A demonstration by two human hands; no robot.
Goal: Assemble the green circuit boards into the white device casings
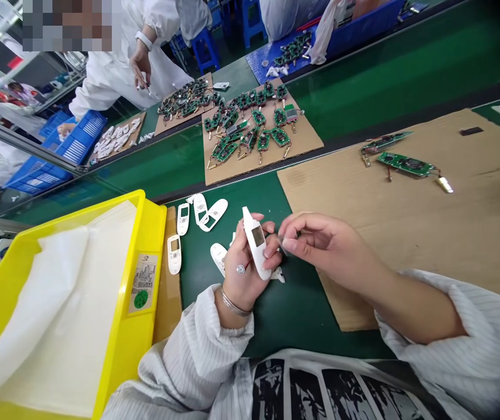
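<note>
My left hand (245, 268) is wrapped around a white handheld thermometer (257, 248) with a small dark screen and a tapered tip pointing up and away. A small round metal disc (240, 269) on a red wire hangs out over the palm. Just right of the device, my right hand (320, 242) has its thumb and fingers pinched together on what looks like a small clear piece of film (283, 248); its exact kind is hard to make out. Partly hidden behind my left hand lies a white casing part (217, 256).
White shells (200, 210) lie beyond my left hand, beside a yellow bin (156, 233) lined with white sheet. Cardboard (407, 245) at right bears green circuit boards (407, 164). Across the line, more boards (250, 125) cover cardboard, and a co-worker's hand (140, 64) works there.
</note>
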